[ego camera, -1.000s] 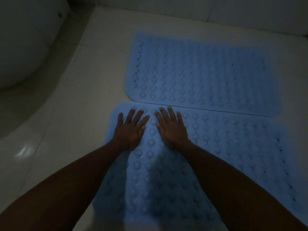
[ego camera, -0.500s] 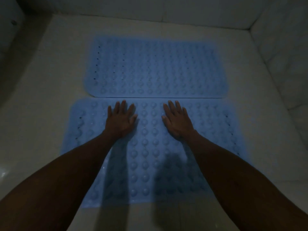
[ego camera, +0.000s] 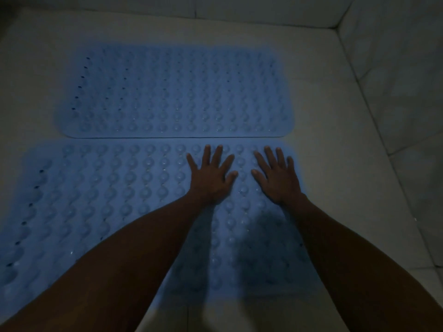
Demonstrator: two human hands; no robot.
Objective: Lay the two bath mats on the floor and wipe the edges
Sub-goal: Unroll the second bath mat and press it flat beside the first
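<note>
Two blue bath mats with rows of round bumps lie flat on the pale tiled floor, long sides meeting. The far mat [ego camera: 172, 92] is bare. The near mat [ego camera: 100, 192] carries both my hands, palms down, near its far right part. My left hand [ego camera: 211, 176] rests flat with fingers spread, fingertips close to the seam between the mats. My right hand [ego camera: 278, 176] lies flat beside it, close to the mat's right end. Neither hand holds anything. My forearms hide part of the near mat.
The tiled floor [ego camera: 335, 164] runs to a tiled wall [ego camera: 395, 80] on the right and another wall along the back [ego camera: 215, 8]. The light is dim.
Both hands have slid to the right across the near mat, from its left part toward its right end. The view has swung right, so the white curved fixture at left is gone.
</note>
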